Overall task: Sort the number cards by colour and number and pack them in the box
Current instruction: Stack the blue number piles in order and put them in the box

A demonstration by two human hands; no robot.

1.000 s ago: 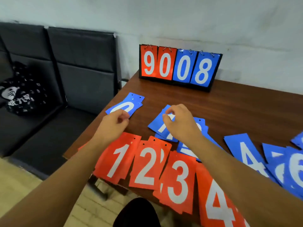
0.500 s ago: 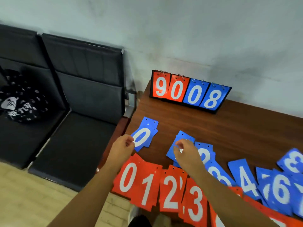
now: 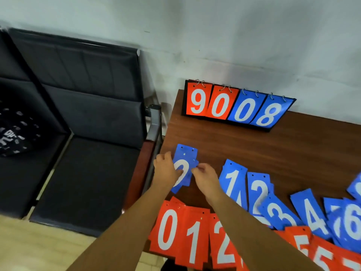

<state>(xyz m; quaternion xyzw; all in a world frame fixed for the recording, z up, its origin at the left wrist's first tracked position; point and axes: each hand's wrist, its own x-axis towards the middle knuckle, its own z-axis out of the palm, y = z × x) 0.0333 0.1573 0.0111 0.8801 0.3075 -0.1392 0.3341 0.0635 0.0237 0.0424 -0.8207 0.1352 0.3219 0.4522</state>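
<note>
Both your hands hold the blue 0 pile (image 3: 185,155) by the table's (image 3: 254,149) left edge. Your left hand (image 3: 166,170) grips its left side and your right hand (image 3: 206,178) pinches its right. It holds at least two cards, long axis near-to-far, punched holes toward the far-edge scoreboard (image 3: 234,106), which shows four cards.

Light: soft, even, moderately bright.
Focus: the blue 0 card (image 3: 184,153) between left hand (image 3: 166,171) and right hand (image 3: 205,178) is rendered sharp.
Blur: blue cards (image 3: 351,222) far right of the hands are smeared.
Distortion: seats (image 3: 88,114) left of the hands are bowed.
</note>
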